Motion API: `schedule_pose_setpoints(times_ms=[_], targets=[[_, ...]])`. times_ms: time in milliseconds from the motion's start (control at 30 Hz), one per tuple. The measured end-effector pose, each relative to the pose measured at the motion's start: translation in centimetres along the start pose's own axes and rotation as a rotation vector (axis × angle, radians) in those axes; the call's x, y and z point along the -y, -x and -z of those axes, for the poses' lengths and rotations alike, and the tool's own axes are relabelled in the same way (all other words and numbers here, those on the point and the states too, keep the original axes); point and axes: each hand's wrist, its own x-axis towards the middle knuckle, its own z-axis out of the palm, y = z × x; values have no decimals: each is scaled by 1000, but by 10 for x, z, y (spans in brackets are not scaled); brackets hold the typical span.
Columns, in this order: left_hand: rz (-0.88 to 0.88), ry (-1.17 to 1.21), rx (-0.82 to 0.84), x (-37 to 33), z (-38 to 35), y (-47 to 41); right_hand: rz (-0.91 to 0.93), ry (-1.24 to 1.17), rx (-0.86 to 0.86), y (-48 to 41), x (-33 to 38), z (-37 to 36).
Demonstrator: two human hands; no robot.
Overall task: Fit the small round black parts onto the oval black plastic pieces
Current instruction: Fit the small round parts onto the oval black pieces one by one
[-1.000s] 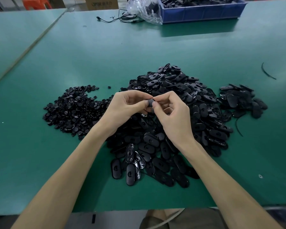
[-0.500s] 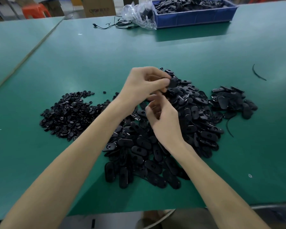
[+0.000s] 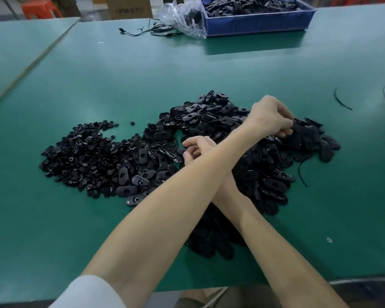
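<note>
The left grip (image 3: pixel 271 116) hangs over the small heap (image 3: pixel 320 141) at the right end of the spread, its forearm crossing above the other arm. Its fingers (image 3: pixel 286 130) are curled down among the black pieces there, and whether they pinch one or merely touch the heap cannot be told. The right grip (image 3: pixel 195 148), half hidden under that forearm, sits at the left side of the big pile of oval pieces (image 3: pixel 209 121) in the middle of the green desk (image 3: pixel 142 70), its fingers loosely bent and apart with nothing visible between them. The round parts (image 3: pixel 80 152) lie in their own low heap to the left, meeting the ovals along one side. Both sorts look like light, stiff moulded plastic, smooth and slightly glossy, so they would likely slide over one another and slip from a loose pinch. An oval is probably best taken by its long edges, leaving the hole in its face free. A round part is best taken by its rim between thumb and forefinger, so it can be pressed in squarely. A blue bin (image 3: pixel 258 25) of more black pieces stands at the far edge.
</note>
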Motion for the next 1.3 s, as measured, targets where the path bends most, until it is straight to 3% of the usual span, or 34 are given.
schedule_pose_setpoints(times_ms=[167, 400, 500, 633, 700, 800, 1000, 1067, 1300], targets=[[-19, 36, 48, 5, -3, 5, 44, 104, 34, 2, 3, 3], [-195, 80, 58, -7, 35, 39, 22, 274, 150, 4, 11, 10], [-208, 233, -47, -3, 63, 58, -32, 339, 106, -2, 16, 10], [-172, 302, -363, 26, 114, 83, 52, 331, 50, 0, 18, 10], [-104, 189, -540, 47, 139, 94, 75, 363, 10, 1, 18, 10], [27, -174, -739, 80, 168, 111, 72, 431, 34, 0, 20, 10], [326, -875, -820, 129, 194, 134, 74, 447, 96, 0, 21, 13], [371, -917, -816, 131, 198, 139, 72, 439, 98, -1, 22, 13], [271, -891, -834, 131, 194, 139, 54, 408, 64, 1, 21, 13]])
